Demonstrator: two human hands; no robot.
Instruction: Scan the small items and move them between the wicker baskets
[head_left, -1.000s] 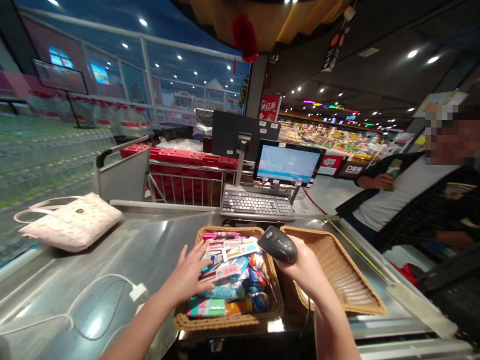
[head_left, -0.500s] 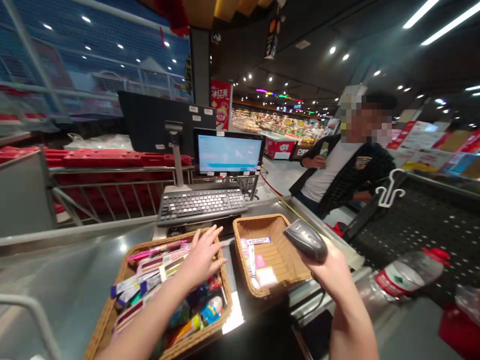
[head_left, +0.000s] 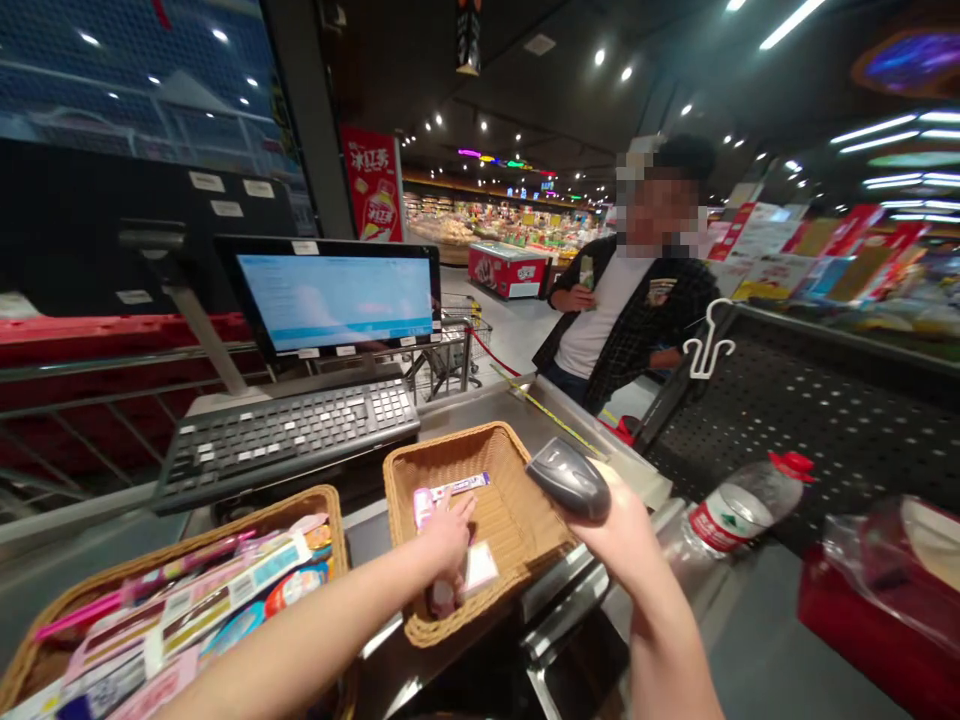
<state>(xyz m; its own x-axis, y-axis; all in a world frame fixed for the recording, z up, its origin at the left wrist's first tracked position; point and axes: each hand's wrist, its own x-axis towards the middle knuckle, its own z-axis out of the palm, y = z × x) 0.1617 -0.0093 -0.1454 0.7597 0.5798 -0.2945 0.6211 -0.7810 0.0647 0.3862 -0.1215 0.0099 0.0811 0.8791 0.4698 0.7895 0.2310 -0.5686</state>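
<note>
My left hand [head_left: 447, 540] reaches down into the right wicker basket [head_left: 517, 462], over a few small packs, with its visible fingers stretched out. Around it lie a purple-and-white stick pack [head_left: 469, 483], a pink pack [head_left: 422, 506] and a whitish pack [head_left: 481, 566]. Part of the contents is hidden under the hand. My right hand [head_left: 616, 515] grips a dark grey barcode scanner [head_left: 571, 480] over that basket's right rim. At the lower left, partly behind my left forearm, a second wicker basket [head_left: 335, 530] is filled with colourful packaged snacks [head_left: 225, 600].
A keyboard [head_left: 292, 435] and a lit monitor [head_left: 341, 303] stand behind the baskets. On the right are a large clear bottle with a red cap [head_left: 739, 510], a red box [head_left: 870, 600] and a black perforated panel [head_left: 825, 420]. A person [head_left: 615, 310] stands beyond the counter, holding something green.
My left hand has moved from above the left basket into the right basket. My right hand still holds the scanner. The view has shifted right and closer to the counter.
</note>
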